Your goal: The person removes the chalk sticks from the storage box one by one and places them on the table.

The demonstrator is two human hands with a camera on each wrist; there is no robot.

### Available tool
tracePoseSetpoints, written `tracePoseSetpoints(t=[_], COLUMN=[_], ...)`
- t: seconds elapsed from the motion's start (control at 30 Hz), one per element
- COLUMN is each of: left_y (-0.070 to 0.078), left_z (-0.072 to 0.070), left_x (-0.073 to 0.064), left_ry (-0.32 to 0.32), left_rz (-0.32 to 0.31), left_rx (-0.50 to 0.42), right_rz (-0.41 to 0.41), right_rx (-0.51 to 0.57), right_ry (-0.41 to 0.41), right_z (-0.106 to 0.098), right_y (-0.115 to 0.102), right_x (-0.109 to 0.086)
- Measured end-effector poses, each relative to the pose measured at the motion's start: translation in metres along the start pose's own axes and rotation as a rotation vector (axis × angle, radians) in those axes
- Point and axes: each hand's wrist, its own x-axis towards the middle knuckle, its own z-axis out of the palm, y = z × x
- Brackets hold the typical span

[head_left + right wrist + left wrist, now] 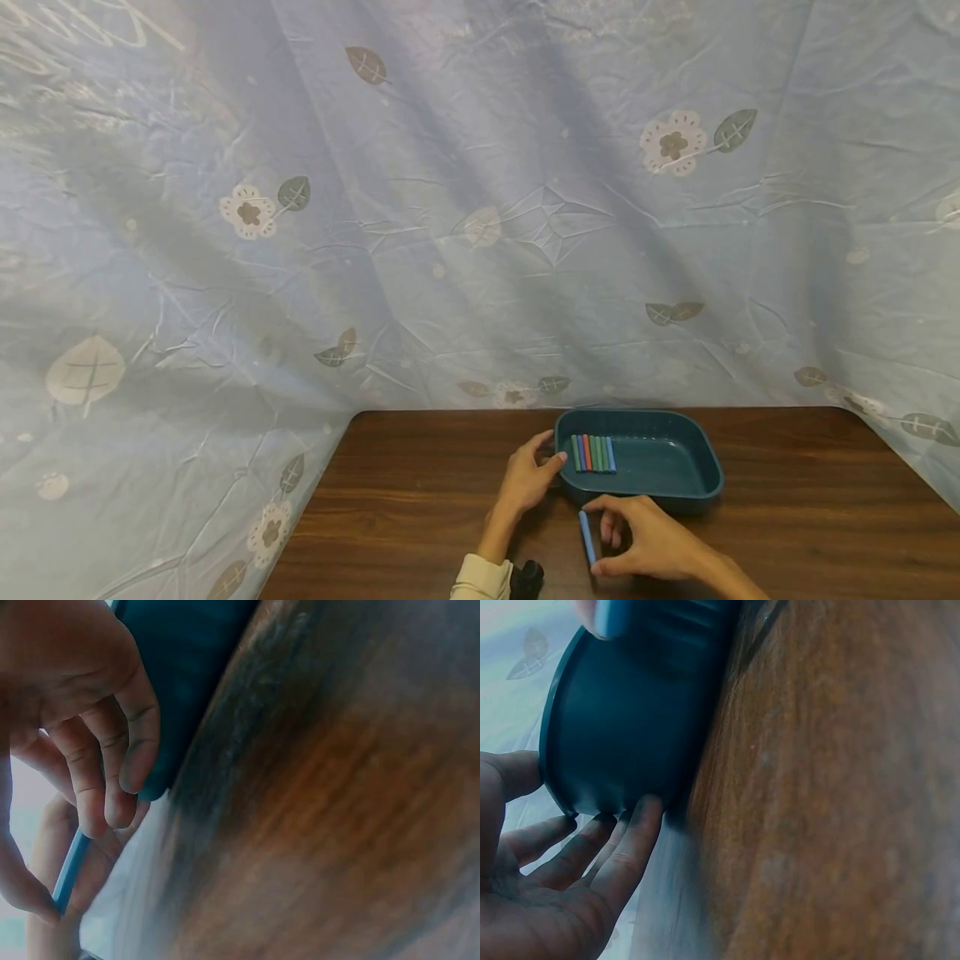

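A dark teal tray (705, 467) with a raised rim stands on the wooden table. Inside, at its left end, several thin coloured sticks lie side by side in a row (592, 454): green, blue, red and light blue. My left hand (525, 475) grips the tray's left end; in the left wrist view its thumb is at the rim and its fingers are against the outer wall (622, 735). In front of the tray, my right hand (652, 537) holds a light blue stick (587, 537) by its two ends, between thumb and index finger. The other right fingers curl loosely beside it.
The brown wooden table (420, 492) reaches back to a pale blue curtain (480, 317) with leaf and flower prints, which also hangs along both sides. A black device (527, 577) sits at the left wrist, by a cream sleeve (480, 579).
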Motion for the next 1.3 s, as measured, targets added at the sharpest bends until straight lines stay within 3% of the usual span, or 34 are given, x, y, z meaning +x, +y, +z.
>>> tracePoseSetpoints(t=[0.4,0.77,1.3], left_y=[0.0007,-0.0013,-0.0012], left_z=[-0.001,-0.0008,-0.0023], left_x=[-0.0008,-0.0006,-0.0014], left_ry=[-0.017,-0.017,-0.026], left_rz=[0.0,0.017,0.008], left_rx=[0.0,-0.02,0.008], right_rz=[0.022,0.095,0.101], right_rx=[-0.02,-0.108,-0.165], right_ry=[-0.034,-0.058,-0.075], right_z=[0.0035,0.007,0.0098], right_y=[0.0023,0.0073,0.0004], right_x=[0.0027,0.0026,0.002])
